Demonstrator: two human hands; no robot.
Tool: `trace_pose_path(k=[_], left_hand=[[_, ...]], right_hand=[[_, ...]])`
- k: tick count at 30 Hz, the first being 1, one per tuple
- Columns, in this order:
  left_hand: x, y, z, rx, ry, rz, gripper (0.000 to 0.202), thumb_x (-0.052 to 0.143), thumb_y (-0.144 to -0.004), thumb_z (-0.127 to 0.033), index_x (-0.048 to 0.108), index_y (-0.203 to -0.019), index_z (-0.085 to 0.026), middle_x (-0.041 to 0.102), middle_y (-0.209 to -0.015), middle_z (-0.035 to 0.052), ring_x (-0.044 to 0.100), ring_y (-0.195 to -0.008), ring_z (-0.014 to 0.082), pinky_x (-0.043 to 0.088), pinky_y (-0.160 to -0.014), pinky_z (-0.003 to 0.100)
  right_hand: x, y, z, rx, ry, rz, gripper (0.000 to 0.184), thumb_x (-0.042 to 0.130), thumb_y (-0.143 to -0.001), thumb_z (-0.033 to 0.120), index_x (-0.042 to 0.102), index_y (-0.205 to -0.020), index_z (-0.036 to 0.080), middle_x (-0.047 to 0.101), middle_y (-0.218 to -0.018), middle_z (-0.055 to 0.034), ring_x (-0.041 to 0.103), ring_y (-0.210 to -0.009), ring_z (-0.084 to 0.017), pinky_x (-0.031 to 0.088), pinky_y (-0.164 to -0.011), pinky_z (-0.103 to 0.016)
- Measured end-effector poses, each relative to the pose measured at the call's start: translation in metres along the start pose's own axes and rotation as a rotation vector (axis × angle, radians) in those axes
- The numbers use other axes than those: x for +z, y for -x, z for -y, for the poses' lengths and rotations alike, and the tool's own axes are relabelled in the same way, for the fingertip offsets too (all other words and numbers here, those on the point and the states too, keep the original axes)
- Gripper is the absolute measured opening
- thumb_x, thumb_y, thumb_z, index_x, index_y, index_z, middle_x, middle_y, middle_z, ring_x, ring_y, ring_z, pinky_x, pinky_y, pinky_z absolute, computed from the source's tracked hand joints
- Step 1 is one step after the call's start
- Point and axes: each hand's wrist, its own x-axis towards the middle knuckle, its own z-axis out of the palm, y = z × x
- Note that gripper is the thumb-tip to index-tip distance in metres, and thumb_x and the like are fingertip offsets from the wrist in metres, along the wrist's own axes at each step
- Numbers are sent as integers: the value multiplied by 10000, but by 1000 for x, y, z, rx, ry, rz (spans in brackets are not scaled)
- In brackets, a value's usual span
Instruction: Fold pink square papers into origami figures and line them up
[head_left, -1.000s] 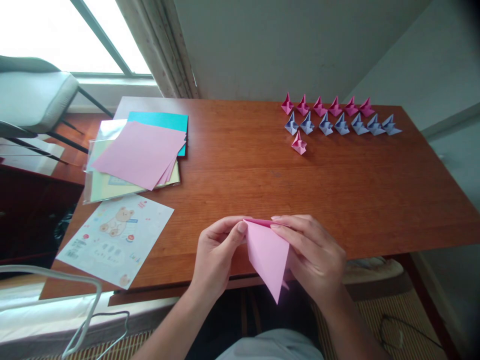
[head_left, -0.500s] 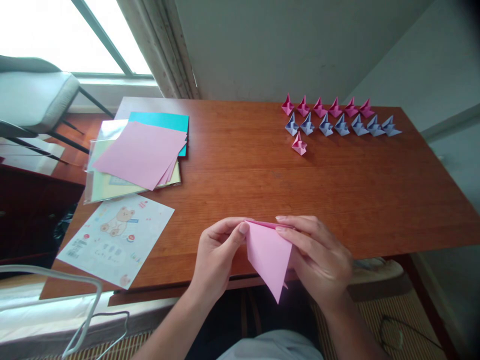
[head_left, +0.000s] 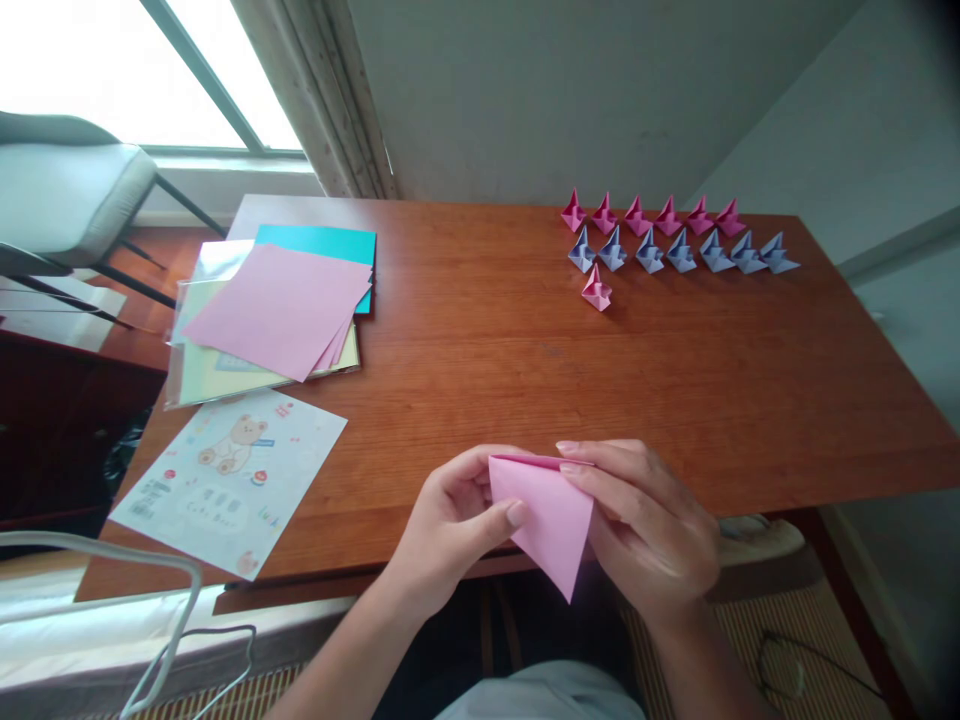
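A folded sheet of pink paper (head_left: pixel 551 510) is held at the table's front edge, one corner pointing down toward my lap. My left hand (head_left: pixel 457 530) grips its left side, thumb lying across the front face and fingers behind. On the right, my right hand (head_left: pixel 649 525) pinches the upper right edge between its fingers, with the thumb hidden behind the paper. Along the top, the layers part slightly. Farther back stands a small pink folded paper figure (head_left: pixel 597 291), below a row of bluish-purple ones (head_left: pixel 681 252) and a row of darker pink ones (head_left: pixel 637 217).
On the left of the wooden table (head_left: pixel 450 340) lie loose pink sheets (head_left: pixel 281 310) over a turquoise sheet (head_left: pixel 319 238) and a clear packet (head_left: pixel 184 375). A white card with a bear print (head_left: pixel 232 490) is nearer. A chair (head_left: pixel 75 190) stands beyond the left edge.
My left thumb has slid from the paper's top left corner down onto its front face. The paper and both hands have shifted slightly right and down.
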Motion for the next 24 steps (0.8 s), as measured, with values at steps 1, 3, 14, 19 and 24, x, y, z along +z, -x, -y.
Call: trace_pose_path(k=[1,3,14,19,24], left_hand=[[0,0,1,17,6,-1,308,857,-756,-275,772,-1042,-197,768,-980,81,686,-830,179,559,-701,238],[-1,0,3,56,9,-15,282,855,-757,-241,777,-1026,-208,773,-947,60,678,-791,155,556,-687,221],[-8,-2,3,343,-339,-123,151,763,-851,-231,773,-999,-204,737,-994,72,667,-955,202,541,-858,272],[-8,-3,5,398,-345,-60,189,737,-865,-173,761,-1040,-239,718,-1023,57,655,-966,188,526,-854,258],[-7,-3,6,443,-356,-57,188,732,-865,-166,755,-1040,-233,708,-966,56,645,-902,182,520,-804,260]], right_hand=[[0,0,0,24,-21,-2,458,675,-849,25,703,-1209,307,766,-1125,-60,729,-999,-248,619,-781,-411],[1,-1,0,76,-80,-6,415,685,-846,31,716,-1161,299,761,-1117,-58,722,-993,-247,611,-784,-414],[-6,-5,6,279,-251,115,262,566,-919,127,722,-1091,248,712,-1190,-69,663,-1090,-254,539,-928,-444],[-1,-8,7,232,-206,152,251,688,-883,190,699,-1129,240,694,-1218,-81,637,-1123,-260,531,-963,-451],[3,-9,9,226,-181,173,187,704,-879,184,692,-1055,248,698,-1199,-66,636,-1109,-243,532,-957,-430]])
